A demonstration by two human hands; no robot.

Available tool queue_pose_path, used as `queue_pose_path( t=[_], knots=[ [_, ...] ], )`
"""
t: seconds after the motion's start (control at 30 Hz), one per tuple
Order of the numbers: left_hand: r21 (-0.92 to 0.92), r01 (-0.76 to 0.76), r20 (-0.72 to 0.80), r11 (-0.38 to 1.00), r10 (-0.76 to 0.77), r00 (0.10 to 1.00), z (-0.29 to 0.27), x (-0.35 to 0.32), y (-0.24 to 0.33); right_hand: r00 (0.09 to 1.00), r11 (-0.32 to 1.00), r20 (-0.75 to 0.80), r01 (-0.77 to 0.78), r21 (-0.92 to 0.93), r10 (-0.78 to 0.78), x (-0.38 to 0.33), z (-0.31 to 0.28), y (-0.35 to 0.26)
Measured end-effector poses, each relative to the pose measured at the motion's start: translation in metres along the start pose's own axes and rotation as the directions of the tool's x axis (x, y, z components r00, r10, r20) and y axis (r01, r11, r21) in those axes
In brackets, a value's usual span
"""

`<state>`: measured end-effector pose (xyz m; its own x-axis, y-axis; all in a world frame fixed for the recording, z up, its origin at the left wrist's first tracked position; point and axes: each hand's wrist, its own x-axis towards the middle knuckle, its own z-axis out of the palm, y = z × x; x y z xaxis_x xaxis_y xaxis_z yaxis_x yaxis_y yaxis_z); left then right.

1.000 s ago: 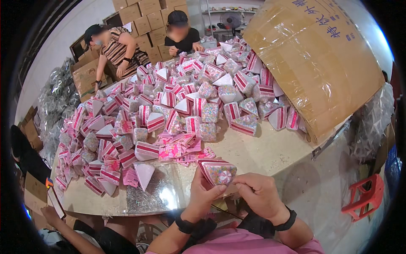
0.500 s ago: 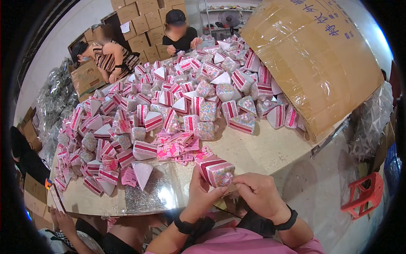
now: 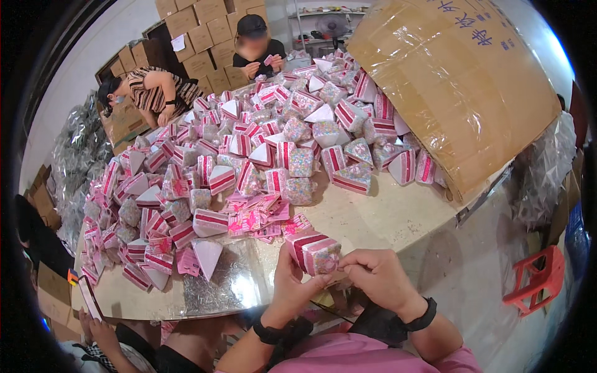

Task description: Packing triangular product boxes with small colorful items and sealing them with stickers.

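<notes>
A toy cake slice (image 3: 313,251), white and pink with dark red layers and a speckled coloured end, is in my left hand (image 3: 287,283). The fingers and thumb of that hand wrap its lower left side above the table's near edge. Close against the speckled end, my right hand (image 3: 380,278) has thumb and forefinger pinched together. Whatever those fingertips hold, if anything, is too small to make out. Just beyond the slice lies a heap of pink printed cards (image 3: 255,214) on the table (image 3: 354,221).
Many similar cake slices (image 3: 249,149) cover the table. A large cardboard box (image 3: 457,93) lies tipped at the right, over a red stool (image 3: 536,280). Two co-workers (image 3: 252,50) are at the far side. Another person's hand (image 3: 102,332) holds a phone (image 3: 91,298) at lower left.
The slice is turned slightly in my left hand, my right fingertips staying at its end. A far co-worker now holds up a small pink card; the one beside has bent lower.
</notes>
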<state>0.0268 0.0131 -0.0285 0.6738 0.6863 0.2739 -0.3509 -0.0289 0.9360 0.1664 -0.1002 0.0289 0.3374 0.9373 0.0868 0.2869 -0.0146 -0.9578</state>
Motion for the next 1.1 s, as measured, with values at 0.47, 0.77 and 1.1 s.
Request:
queue_pose_path(
  t=[0.47, 0.77, 1.1],
  knots=[
    [0.227, -0.023, -0.054, 0.974, 0.036, 0.998, 0.002, 0.0, -0.007, 0.933, 0.875, -0.124, 0.264, -0.405, -0.338, -0.001, 0.011, 0.015],
    [0.63, -0.036, -0.095, 0.776, 0.122, 0.988, 0.007, 0.001, 0.006, 0.877, 0.639, -0.06, 0.299, -0.709, -0.477, 0.001, 0.022, 0.032],
    [0.771, -0.16, -0.037, 0.617, 0.293, 0.955, -0.006, -0.003, 0.001, 0.985, 0.982, -0.049, -0.158, 0.105, 0.164, 0.025, 0.02, 0.045]
  ],
)
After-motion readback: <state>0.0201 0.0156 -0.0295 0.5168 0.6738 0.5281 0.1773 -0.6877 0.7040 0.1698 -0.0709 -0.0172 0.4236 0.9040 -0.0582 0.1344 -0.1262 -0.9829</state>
